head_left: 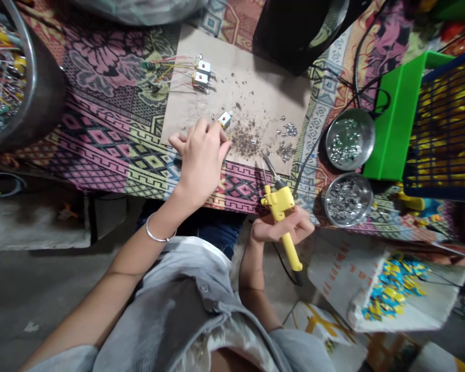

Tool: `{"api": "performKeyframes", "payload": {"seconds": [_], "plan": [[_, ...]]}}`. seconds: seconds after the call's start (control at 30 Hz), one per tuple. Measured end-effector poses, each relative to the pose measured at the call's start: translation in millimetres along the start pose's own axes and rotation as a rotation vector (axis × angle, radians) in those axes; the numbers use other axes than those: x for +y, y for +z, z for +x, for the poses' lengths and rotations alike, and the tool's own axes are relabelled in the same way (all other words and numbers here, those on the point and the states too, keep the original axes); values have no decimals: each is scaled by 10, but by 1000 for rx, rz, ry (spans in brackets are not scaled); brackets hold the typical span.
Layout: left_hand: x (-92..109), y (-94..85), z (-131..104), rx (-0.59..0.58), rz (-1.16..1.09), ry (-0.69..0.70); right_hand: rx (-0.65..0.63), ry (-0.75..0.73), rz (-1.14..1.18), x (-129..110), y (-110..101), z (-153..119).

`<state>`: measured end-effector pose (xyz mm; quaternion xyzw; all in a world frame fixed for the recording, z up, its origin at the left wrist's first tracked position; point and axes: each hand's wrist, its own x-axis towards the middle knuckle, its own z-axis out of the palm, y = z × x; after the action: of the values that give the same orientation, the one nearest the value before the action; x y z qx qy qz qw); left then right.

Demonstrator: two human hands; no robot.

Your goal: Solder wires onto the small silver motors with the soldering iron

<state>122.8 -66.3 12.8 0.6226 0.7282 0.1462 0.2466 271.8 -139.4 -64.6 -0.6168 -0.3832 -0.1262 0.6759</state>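
My left hand [202, 157], with a bangle on the wrist, reaches over a sheet of brown board [246, 64]. Its fingers are pinched at the near end of a small silver motor [225, 120]. Whatever lies under the palm is hidden. A yellow soldering gun [281, 201] is in the grip of my right hand [282, 227], its metal tip pointing at the board's near edge. Two more motors [200, 79] with red and yellow wires lie side by side on the board's left part. Dark crumbs [246, 137] and small metal bits [290, 129] are scattered over it.
Two round tins of small metal parts [351, 138] [347, 199] stand at the right, beside a green tray [391, 124] and a blue basket [442, 119]. A metal pot of wired parts [42, 98] is at the left. A black container [282, 36] stands behind the board. Cables cross the patterned cloth [101, 103].
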Motion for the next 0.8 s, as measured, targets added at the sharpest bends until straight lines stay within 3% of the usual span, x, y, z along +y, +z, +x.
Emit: {"api": "performKeyframes", "payload": {"seconds": [0.43, 0.7, 0.8], "plan": [[-209, 114, -54, 210, -106, 105, -14, 50, -49, -18, -28, -8], [-372, 154, 29, 171, -146, 295, -19, 85, 1, 5, -43, -10], [-411, 131, 77, 159, -112, 294, -23, 109, 17, 0, -45, -17]]}}
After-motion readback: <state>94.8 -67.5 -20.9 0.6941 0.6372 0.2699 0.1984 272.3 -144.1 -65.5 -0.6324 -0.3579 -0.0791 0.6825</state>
